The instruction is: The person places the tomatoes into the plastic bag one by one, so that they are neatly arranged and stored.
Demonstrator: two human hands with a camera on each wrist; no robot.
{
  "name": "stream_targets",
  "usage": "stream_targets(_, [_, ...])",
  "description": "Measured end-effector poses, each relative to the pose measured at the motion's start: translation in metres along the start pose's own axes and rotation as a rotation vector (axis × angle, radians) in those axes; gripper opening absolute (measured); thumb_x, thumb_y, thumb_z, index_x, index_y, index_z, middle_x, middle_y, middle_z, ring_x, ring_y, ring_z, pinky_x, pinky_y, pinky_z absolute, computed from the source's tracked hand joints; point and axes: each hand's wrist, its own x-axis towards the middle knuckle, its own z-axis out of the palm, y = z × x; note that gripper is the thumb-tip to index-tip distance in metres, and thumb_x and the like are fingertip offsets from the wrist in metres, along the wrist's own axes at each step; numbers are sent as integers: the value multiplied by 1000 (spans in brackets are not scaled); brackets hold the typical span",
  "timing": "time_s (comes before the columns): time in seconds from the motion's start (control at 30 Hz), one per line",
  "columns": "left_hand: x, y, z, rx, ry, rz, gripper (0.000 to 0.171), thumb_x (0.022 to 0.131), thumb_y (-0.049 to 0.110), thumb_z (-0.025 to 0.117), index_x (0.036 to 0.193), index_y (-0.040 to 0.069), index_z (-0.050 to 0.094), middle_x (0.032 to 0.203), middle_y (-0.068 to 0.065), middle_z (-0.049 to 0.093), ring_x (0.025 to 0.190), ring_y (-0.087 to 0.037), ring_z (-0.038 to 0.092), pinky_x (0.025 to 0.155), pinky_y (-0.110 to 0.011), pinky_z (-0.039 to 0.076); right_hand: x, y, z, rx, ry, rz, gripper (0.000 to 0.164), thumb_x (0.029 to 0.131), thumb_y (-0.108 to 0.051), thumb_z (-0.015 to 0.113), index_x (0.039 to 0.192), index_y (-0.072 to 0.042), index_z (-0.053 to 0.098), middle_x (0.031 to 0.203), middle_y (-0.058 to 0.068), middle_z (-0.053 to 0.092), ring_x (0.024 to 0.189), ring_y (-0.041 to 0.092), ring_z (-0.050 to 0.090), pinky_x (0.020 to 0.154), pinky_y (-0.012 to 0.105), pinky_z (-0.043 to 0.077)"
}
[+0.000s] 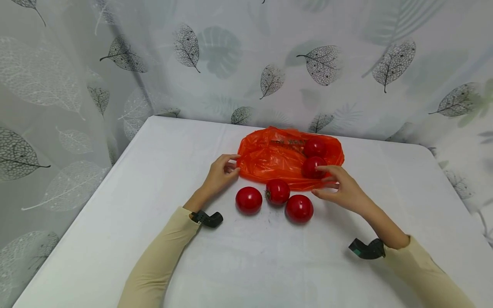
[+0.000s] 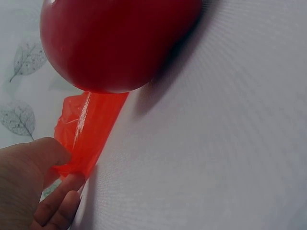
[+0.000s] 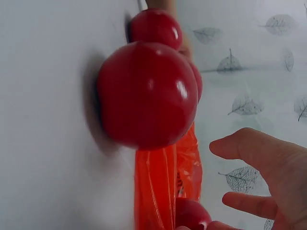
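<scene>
An orange-red plastic bag point(image 1: 265, 158) lies on the white table, two red tomatoes resting in its right part: a rear one point(image 1: 314, 146) and a front one point(image 1: 313, 167). My left hand point(image 1: 220, 174) pinches the bag's left edge between thumb and fingers; the left wrist view shows the hand point(image 2: 41, 179) there. My right hand point(image 1: 344, 190) is by the bag's right front corner, fingers spread, fingertips close to the front tomato. In the right wrist view its thumb point(image 3: 240, 143) stands apart from the fingers. Whether a fingertip touches that tomato, I cannot tell.
Three more tomatoes sit on the table before the bag: a left one point(image 1: 248, 200), a middle one point(image 1: 277, 192) with a green stem end, and a right one point(image 1: 299, 208). A leaf-patterned curtain point(image 1: 239, 64) hangs behind the white table point(image 1: 246, 265).
</scene>
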Motion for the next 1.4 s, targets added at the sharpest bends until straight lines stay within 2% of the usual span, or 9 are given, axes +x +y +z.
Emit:
stream_targets(0.4, [3, -2, -1, 5, -2, -2, 39, 88, -1, 67, 126, -3, 59, 117, -21, 59, 97, -31, 67, 80, -32, 57, -9, -15, 11, 75, -114, -77, 55, 84, -11, 75, 132, 2, 52, 131, 23, 51, 109, 40, 60, 84, 45, 57])
stream_targets(0.6, [3, -2, -2, 10, -3, -15, 39, 88, 0, 67, 126, -2, 59, 118, -20, 59, 97, -31, 66, 82, -37, 57, -11, -16, 20, 114, -178, -81, 57, 83, -13, 76, 132, 1, 52, 134, 22, 50, 109, 37, 60, 85, 44, 57])
stream_targets(1.0, [2, 2, -1, 15, -6, -43, 40, 88, 1, 66, 127, -1, 59, 118, -19, 59, 97, -30, 66, 83, -39, 57, -13, -14, 31, 33, -252, -108, 64, 76, -15, 83, 131, -2, 53, 130, 19, 53, 114, 38, 54, 82, 41, 58])
stream_targets(1.27, [1, 2, 0, 11, -2, -9, 40, 87, -2, 67, 126, -3, 59, 116, -21, 59, 95, -32, 66, 81, -38, 57, -15, -10, 35, 15, -258, -133, 65, 75, -13, 83, 131, -3, 52, 130, 20, 53, 113, 40, 54, 82, 39, 58])
stream_targets(1.4, [0, 0, 1, 15, -5, -17, 39, 88, -1, 67, 126, -2, 59, 116, -20, 59, 95, -30, 66, 81, -35, 57, -16, -9, 36, 21, -254, -140, 64, 76, -13, 83, 131, -2, 52, 130, 20, 53, 113, 40, 54, 82, 39, 58])
